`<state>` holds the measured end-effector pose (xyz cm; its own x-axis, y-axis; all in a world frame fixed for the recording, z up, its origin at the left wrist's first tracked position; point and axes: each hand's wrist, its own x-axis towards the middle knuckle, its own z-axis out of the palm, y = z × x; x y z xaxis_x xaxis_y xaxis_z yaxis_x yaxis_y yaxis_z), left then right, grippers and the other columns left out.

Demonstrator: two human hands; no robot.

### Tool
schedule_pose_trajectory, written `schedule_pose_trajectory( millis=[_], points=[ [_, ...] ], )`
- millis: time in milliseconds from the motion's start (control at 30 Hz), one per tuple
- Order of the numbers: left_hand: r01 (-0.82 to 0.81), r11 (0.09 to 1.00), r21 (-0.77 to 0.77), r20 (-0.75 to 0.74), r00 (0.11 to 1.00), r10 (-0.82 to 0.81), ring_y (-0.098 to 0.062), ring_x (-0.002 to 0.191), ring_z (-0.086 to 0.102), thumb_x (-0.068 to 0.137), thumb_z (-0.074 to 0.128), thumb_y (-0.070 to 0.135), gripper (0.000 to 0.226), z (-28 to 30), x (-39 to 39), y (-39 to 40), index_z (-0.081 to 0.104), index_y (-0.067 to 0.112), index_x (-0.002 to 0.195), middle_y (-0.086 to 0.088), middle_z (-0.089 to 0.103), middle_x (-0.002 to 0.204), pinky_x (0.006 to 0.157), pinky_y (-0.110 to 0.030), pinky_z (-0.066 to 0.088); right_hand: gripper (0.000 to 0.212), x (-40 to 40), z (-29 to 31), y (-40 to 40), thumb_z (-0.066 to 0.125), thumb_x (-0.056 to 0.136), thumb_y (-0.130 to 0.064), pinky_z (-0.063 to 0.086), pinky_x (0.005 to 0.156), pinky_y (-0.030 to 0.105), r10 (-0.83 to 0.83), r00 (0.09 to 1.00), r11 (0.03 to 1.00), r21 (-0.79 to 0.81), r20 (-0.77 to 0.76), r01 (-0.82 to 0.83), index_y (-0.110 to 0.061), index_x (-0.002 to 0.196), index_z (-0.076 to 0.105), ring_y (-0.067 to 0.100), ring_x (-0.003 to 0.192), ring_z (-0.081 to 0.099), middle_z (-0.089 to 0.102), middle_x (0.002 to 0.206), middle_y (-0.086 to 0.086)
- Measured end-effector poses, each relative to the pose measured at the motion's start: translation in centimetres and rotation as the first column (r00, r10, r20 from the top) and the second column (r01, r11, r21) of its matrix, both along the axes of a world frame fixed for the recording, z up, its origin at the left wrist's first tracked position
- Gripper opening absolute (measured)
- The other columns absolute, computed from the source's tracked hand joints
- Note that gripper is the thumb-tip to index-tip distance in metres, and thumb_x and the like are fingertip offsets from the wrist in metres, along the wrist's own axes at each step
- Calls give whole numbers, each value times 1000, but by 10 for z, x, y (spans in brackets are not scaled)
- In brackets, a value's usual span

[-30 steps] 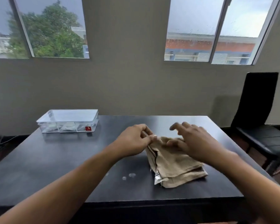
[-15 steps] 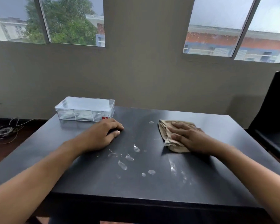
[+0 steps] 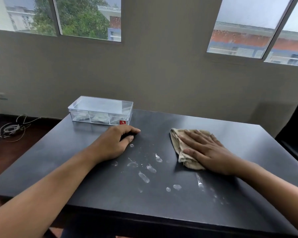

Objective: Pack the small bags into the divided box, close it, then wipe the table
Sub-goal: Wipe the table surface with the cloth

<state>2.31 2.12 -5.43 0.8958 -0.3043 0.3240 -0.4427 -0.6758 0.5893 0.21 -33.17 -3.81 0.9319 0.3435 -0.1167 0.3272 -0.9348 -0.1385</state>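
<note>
A clear divided box [image 3: 101, 109] with its lid on stands at the table's far left; small bags show through its front wall. My right hand [image 3: 205, 151] lies flat, fingers spread, pressing a folded beige cloth [image 3: 179, 145] onto the black table [image 3: 76, 160]. My left hand [image 3: 117, 143] rests on the table just in front of the box, fingers curled down on the surface, holding nothing. Wet smears and droplets [image 3: 144, 176] lie between my two hands and toward the near edge.
A black chair [image 3: 296, 134] stands at the right edge of the table. Loose cables [image 3: 12, 127] lie on the wooden floor to the left. A grey wall with windows runs behind the table.
A second ago both hands held the folded cloth near the front. Now the right hand presses it flat farther back, the left hand rests by the box, and wet marks show.
</note>
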Motion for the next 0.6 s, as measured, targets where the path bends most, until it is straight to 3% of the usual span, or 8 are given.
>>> schedule_pose_trajectory(
  millis=[100,200,333,433,533,600],
  points=[
    [-5,1000,-17,-8,1000,5,11,109,61,97,61,10,34,-1,-1,1,71,27,124,17,71,116,87,3,37,54,44,-1,13,13,95,-77,-6,127,53,-112,993,994,21,44,111,-72,147,0,8,159,-9,0,172,-21],
    [6,999,-37,-37,999,-7,16,112,56,98,57,5,37,2,-2,3,71,26,125,16,71,119,89,3,36,62,65,-7,38,12,94,-78,-7,125,57,-145,989,989,33,41,144,-65,153,4,14,160,-7,1,173,-17],
    [-13,995,-96,-93,996,4,18,115,54,101,50,1,40,5,0,6,71,23,127,14,70,123,92,4,35,61,23,-2,54,19,98,-73,8,126,50,4,998,1000,16,67,-5,-59,156,9,18,159,2,7,172,-14],
    [9,997,-79,-98,995,-17,23,111,53,101,49,0,41,6,0,8,70,22,128,14,70,123,92,4,34,68,-13,8,44,15,93,-80,15,125,43,120,990,993,-20,71,-119,-58,157,11,14,156,7,11,169,-18],
    [69,995,-74,-122,989,-78,18,118,53,101,49,-1,43,7,1,14,67,24,131,18,67,127,97,1,35,79,-9,18,34,8,86,-84,9,127,40,81,994,991,-110,73,-73,-54,159,15,15,157,11,15,169,-12],
    [88,993,-72,-122,988,-96,19,121,51,101,50,0,44,8,-2,20,66,26,133,20,65,129,99,1,33,87,7,20,34,0,81,-82,-7,128,44,45,994,986,-162,97,-29,-50,161,11,18,160,0,13,172,-2]
  ],
)
